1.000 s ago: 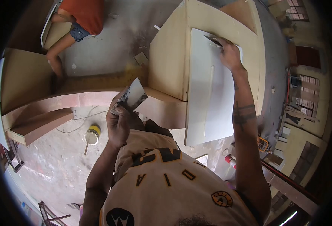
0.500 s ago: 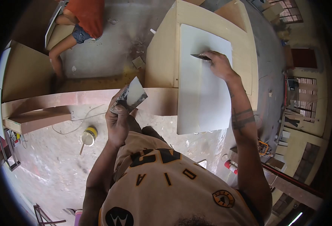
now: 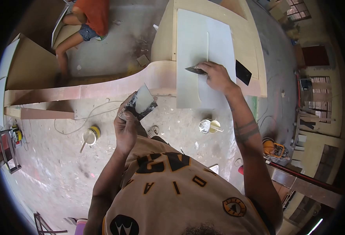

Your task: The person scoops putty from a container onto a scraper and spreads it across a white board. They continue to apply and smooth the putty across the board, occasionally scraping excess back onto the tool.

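Observation:
My right hand [image 3: 216, 76] presses a small putty knife [image 3: 194, 70] flat against a white-coated panel [image 3: 188, 51] lying on a pale wooden cabinet [image 3: 252, 58]. A raised ridge of filler runs up the panel above the blade. My left hand [image 3: 126, 125] is held up in front of my chest, gripping a wider scraper [image 3: 143, 101] loaded with white filler, apart from the panel.
An open tin [image 3: 207, 125] with a stick stands on the dusty floor below the panel, a yellow tin [image 3: 91, 135] to the left. Another person [image 3: 84, 23] in an orange shirt crouches at the top left by wooden boards [image 3: 35, 70]. Cables lie on the floor.
My right hand has drawn the putty knife down the panel towards me, leaving a ridge of filler behind. The left hand kept its scraper in roughly the same place.

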